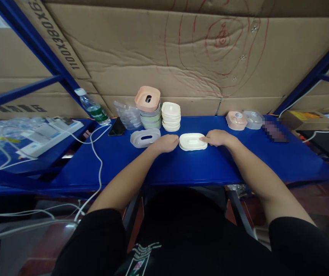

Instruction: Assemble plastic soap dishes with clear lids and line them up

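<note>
A cream oval plastic dish (193, 141) with a raised middle lies on the blue table in front of me. My left hand (166, 144) is closed, its fingertips at the dish's left end. From the other side my right hand (216, 138) grips the right end, its thumb over the rim. Just left of my left hand rests a lavender plastic shell (137, 139) with a slot in it. Behind stand a stack of cream dishes (171, 119) and a taller stack of slotted shells (152, 119), topped by a peach one (144, 93).
A peach case (236, 120) and a clear, greyish one (253, 119) sit at the back right. At the left are a water bottle (95, 111), clear plastic bags (129, 116), a black object (117, 128) and a white cable (99, 161). A cardboard wall (153, 50) rises behind the table.
</note>
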{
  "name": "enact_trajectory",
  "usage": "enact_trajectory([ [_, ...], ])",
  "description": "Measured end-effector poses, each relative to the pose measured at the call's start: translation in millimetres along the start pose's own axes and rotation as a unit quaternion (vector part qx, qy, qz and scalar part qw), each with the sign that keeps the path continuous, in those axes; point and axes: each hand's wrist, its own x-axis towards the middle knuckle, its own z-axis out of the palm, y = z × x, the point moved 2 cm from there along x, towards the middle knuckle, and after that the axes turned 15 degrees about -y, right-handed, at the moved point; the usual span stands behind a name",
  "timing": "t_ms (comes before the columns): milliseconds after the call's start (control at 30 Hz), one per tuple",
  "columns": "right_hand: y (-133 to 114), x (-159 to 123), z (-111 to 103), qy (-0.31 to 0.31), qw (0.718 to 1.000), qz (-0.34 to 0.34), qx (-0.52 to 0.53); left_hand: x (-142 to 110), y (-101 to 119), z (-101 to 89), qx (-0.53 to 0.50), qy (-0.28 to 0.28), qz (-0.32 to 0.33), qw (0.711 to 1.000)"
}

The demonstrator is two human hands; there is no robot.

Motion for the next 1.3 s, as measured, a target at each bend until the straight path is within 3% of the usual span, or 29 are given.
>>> enact_trajectory([
  [167, -2.3, -0.4, 0.2, -0.010, 0.999, 0.001, 0.033, -9.2, 16.2, 2.0, 0.109, -0.008, -0.080, 0.991],
  [467, -1.5, -3.6, 2.0, -0.033, 0.995, -0.035, 0.090, -12.8, 20.9, 1.0, 0.133, 0.017, -0.098, 0.986],
  [633, 2.2, -6.3, 1.1, -0.033, 0.987, -0.055, 0.147, -32.3, 15.8, -25.3, 0.135, 0.085, -0.076, 0.984],
  [733, 8.4, -5.0, -0.3, -0.007, 0.980, -0.069, 0.187, -47.3, 4.2, -43.6, 0.133, 0.129, -0.123, 0.975],
  [933, 11.1, -1.8, 0.2, 0.019, 0.974, -0.100, 0.201, -51.8, -16.8, -50.7, 0.139, 0.049, -0.233, 0.961],
  [1100, 5.6, -3.7, 2.4, -0.025, 0.967, -0.139, 0.210, -47.5, -17.6, -47.0, 0.169, -0.009, -0.236, 0.957],
  [1300, 5.5, -5.2, -0.2, 0.017, 0.964, -0.164, 0.210, -47.2, -16.9, -43.4, 0.176, -0.022, -0.216, 0.960],
])
